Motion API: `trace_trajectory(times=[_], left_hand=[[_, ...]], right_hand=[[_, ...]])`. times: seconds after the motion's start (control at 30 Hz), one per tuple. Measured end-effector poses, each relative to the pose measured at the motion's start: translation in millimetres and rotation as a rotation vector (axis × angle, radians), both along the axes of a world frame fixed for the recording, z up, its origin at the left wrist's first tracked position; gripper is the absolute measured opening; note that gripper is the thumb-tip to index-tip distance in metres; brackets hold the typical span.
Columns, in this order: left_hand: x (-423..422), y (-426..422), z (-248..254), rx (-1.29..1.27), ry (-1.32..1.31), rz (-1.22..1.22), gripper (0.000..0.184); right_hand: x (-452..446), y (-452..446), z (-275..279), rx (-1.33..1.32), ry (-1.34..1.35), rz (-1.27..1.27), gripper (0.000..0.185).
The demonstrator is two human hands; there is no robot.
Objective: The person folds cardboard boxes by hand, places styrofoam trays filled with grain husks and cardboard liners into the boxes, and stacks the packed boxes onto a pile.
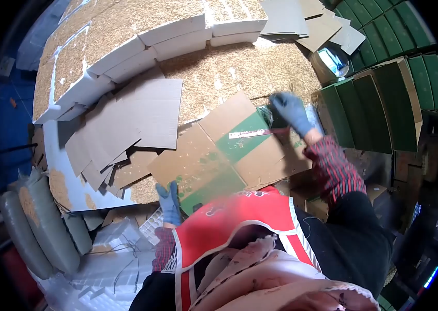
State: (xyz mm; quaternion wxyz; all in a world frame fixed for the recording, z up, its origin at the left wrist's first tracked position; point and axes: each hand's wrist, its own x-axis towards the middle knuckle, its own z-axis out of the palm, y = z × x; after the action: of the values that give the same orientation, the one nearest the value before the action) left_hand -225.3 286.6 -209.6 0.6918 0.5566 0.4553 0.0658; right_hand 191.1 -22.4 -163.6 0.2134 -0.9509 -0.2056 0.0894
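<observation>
A brown cardboard box (182, 155) with green printed areas lies in front of me on the work surface. My left hand (169, 203), in a blue-grey glove, is at its near left edge, thumb and fingers spread apart. Over the box's far right part, my right hand (290, 110), also gloved, is closed with its fingers bent. Under it is a dark, shiny tool that looks like a tape dispenser (266, 116), partly hidden and blurred. A pale, shiny strip of tape (250, 133) runs over the green print towards this tool.
Flat cardboard sheets (149, 114) lie in a loose pile at the left. Behind stand white-sided blocks (172, 44) on a chipboard-like surface (250, 67). Green cartons (369, 109) line the right side. Plastic-wrapped bundles (55, 223) stand at the lower left.
</observation>
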Motion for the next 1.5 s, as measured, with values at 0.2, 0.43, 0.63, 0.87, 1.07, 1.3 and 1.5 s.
trace_trajectory(times=[0.2,0.43,0.63,0.87,1.07,1.3,1.5], left_hand=[[19.6,-32.6,5.5,0.251,-0.008,0.009,0.077],[63.2,-101.6,48.4,-0.018,-0.12,-0.156,0.057],[90.6,-77.7,159.6,-0.416,-0.58,-0.581,0.088],[119.4,-155.2,220.7,0.09,-0.382,-1.184,0.079],[133.2,-178.0,215.5,-0.24,-0.442,-0.791,0.07],[145.6,-186.9,205.1,0.322,-0.741,-0.028,0.046],[171.6,-196.9,235.9,1.33,-0.882,-0.875,0.048]], right_hand=[[-55.3,-5.1,-27.7,0.184,0.362,-0.128,0.088],[13.9,-116.2,93.1,0.701,0.346,-0.126,0.029],[4.6,-104.2,107.3,0.823,0.083,-0.108,0.033],[-65.4,-57.4,120.1,0.931,0.041,-0.095,0.084],[-85.2,-74.5,150.4,0.903,0.103,-0.074,0.097],[-105.6,-132.0,192.0,0.691,0.382,0.366,0.04],[-93.9,-118.3,150.0,0.687,0.227,0.556,0.03]])
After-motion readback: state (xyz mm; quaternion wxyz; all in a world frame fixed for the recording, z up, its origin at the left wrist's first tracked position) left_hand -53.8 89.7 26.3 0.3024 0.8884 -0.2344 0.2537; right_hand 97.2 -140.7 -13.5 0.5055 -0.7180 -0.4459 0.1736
